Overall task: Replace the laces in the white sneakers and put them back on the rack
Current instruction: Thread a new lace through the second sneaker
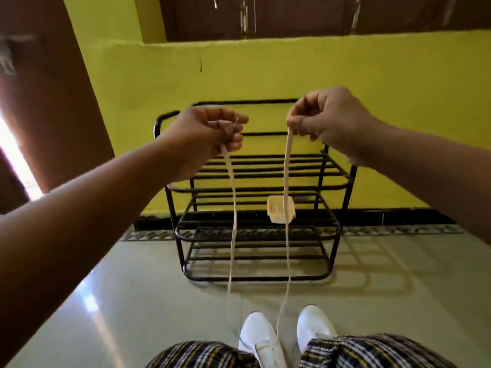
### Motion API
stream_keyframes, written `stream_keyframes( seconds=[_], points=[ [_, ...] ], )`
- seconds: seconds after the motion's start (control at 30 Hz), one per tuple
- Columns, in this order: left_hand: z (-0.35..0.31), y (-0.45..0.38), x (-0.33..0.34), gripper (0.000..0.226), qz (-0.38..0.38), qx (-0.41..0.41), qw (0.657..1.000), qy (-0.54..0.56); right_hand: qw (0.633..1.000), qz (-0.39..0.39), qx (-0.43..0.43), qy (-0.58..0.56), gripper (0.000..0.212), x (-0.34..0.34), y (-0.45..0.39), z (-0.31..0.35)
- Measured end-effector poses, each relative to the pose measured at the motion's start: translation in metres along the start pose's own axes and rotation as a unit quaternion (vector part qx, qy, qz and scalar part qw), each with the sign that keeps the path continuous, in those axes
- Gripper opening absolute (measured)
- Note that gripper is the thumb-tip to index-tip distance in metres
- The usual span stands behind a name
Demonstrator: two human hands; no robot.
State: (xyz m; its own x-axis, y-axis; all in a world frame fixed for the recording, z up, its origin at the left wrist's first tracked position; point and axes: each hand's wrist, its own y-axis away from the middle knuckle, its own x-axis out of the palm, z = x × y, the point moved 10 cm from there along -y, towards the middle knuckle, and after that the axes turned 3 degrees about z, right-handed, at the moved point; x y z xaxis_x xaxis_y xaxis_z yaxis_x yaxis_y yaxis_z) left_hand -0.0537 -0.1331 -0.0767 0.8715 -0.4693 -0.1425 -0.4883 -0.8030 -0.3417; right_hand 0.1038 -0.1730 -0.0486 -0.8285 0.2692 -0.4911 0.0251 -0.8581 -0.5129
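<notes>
Between both fingers (233, 126): lace (287, 181) ends.

The heels of both white sneakers (265, 338) are hidden under the checked trouser legs (372, 351), which run off the bottom edge. The lace (287, 197) ends vanish inside each curled hand. Its lower strands blur thin near the floor, so the eyelets they enter cannot be told.

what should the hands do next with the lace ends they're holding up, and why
Probably even the two ends up. The left hand and right hand each pinch one end of the lace, which runs down to the left sneaker, so equal lengths help the next crossing.
</notes>
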Motion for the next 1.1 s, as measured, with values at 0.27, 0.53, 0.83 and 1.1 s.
stream_keyframes(
  seconds=[0.27,0.53,0.83,1.1],
  points=[
    [-0.058,-0.007,-0.001,0.009,-0.122,0.040,0.985,0.115,0.997,-0.039,-0.069,-0.018,0.014,-0.039,-0.014,0.087],
    [-0.070,0.004,0.012,0.007,-0.096,0.056,0.988,0.106,0.995,-0.042,-0.089,-0.024,0.003,-0.026,-0.004,0.112],
    [-0.087,0.010,0.010,0.019,-0.090,0.083,0.985,0.123,0.996,-0.047,-0.023,-0.068,0.005,-0.025,-0.004,0.112],
    [-0.088,0.012,0.016,0.020,-0.024,0.075,0.984,0.158,0.976,0.049,0.093,-0.191,0.008,-0.010,0.000,0.090]
  ],
)
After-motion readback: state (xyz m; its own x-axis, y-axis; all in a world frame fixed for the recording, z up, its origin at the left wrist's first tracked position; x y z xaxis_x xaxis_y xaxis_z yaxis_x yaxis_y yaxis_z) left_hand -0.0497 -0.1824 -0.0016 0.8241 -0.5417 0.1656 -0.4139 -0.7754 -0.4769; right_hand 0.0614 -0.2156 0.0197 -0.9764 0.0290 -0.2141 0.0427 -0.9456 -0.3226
